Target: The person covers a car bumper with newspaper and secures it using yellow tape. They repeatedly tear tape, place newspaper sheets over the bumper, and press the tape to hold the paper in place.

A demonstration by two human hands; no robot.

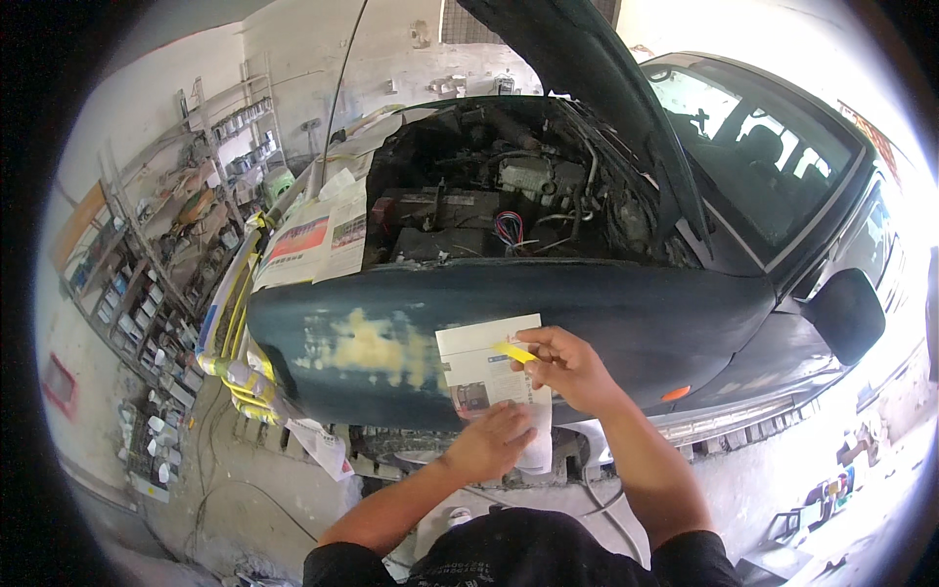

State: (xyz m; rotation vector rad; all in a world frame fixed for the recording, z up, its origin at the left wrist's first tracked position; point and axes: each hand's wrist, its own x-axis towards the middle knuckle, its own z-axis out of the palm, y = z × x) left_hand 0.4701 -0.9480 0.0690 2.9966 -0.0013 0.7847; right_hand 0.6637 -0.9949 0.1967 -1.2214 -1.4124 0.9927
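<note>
The thumb and fingers of the right hand [569, 372] are pinching a short yellow strip [511, 351]; its free end points out to the left of the fingertips, over the upper part of a newspaper sheet [469, 368]. The left hand [489, 443] is lower, its fingers bent and lying over the lower part of this sheet; whether they pinch it, I cannot tell. Behind the sheet is the dark fender [626, 303], with a cream-coloured patch [364, 350] to the left. Above it, the engine bay [518, 186] is open.
</note>
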